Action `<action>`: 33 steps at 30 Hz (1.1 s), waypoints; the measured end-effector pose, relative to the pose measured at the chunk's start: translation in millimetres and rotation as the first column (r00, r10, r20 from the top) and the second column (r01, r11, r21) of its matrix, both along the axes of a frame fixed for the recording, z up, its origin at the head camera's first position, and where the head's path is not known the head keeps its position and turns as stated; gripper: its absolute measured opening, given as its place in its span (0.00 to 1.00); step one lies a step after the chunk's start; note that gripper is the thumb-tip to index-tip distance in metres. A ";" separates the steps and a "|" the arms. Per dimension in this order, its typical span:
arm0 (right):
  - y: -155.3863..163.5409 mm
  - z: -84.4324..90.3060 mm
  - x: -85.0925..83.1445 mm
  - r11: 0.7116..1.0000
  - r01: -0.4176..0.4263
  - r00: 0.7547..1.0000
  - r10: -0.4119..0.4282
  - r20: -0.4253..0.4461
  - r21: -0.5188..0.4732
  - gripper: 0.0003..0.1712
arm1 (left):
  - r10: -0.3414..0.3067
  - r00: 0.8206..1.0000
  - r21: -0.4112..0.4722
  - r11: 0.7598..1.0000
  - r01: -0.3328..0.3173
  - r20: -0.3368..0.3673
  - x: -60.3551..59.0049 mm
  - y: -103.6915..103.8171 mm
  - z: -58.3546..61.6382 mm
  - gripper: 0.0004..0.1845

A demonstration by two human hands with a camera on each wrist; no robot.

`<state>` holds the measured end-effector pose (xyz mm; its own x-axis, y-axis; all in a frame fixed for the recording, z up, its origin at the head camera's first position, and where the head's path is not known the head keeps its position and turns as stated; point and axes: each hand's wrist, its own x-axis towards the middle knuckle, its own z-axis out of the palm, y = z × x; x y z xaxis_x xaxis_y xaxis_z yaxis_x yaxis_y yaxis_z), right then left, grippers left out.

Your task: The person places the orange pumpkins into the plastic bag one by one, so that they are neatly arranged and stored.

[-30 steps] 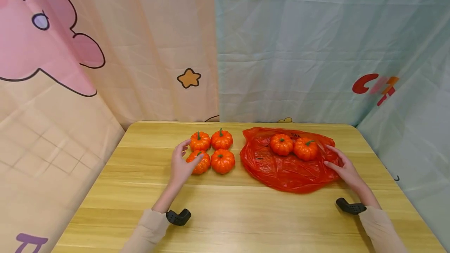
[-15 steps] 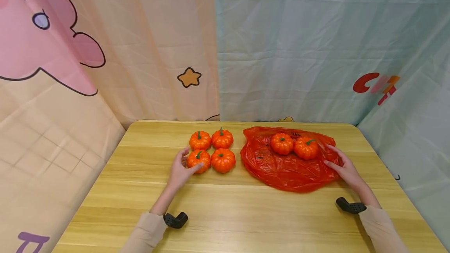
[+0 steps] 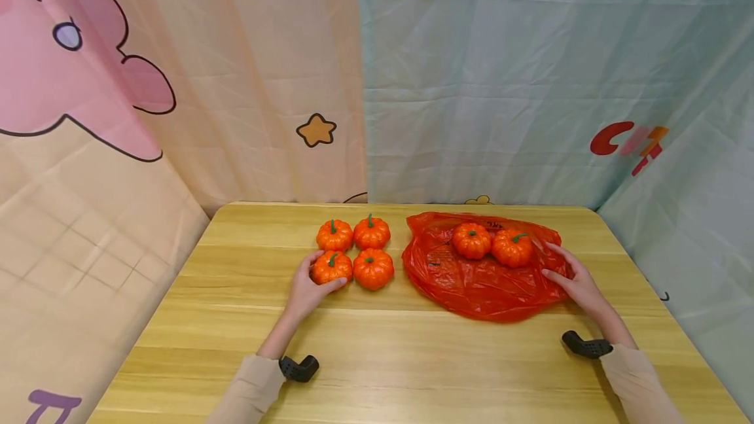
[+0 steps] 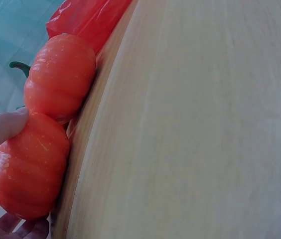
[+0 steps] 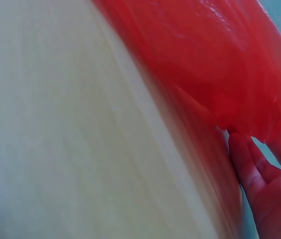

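Observation:
My left hand [image 3: 308, 288] grips the front-left small orange pumpkin [image 3: 332, 269]. In the left wrist view the thumb lies against one side of this pumpkin [image 4: 30, 167] and the fingers curl round the other. Beside it sits another pumpkin [image 3: 374, 269], with a pair behind them [image 3: 334, 235]. At the right edge of a red plastic bag [image 3: 471, 293], my right hand [image 3: 580, 283] rests with thumb and fingers spread apart. The right wrist view shows its fingers fairly straight under the bag's edge [image 5: 220, 59]. Two pumpkins [image 3: 512, 248] lie at the bag, towards its back.
The wooden table [image 3: 412, 365] carries everything, its far edge close to a printed cloth curtain [image 3: 471, 116]. More cloth hangs at the left and right sides. A black wrist device [image 3: 299, 368] is worn on each arm.
My left hand has come down from above the left pumpkins and closed round the front-left one. The right hand and the bag have stayed put.

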<state>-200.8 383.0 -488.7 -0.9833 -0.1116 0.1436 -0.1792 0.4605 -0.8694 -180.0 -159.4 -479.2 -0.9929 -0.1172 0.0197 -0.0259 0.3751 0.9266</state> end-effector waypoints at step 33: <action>-1.5 1.5 -0.9 1.000 -0.011 1.000 0.010 0.028 0.020 0.35 | 0.127 0.992 -0.029 0.991 -0.128 -0.016 15.6 8.7 16.9 0.45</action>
<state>-201.6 381.5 -487.2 -0.9857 -0.1244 0.1140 -0.1601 0.4761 -0.8647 -164.4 -150.8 -462.3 -0.9695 -0.2419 0.0394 -0.0620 0.3973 0.9156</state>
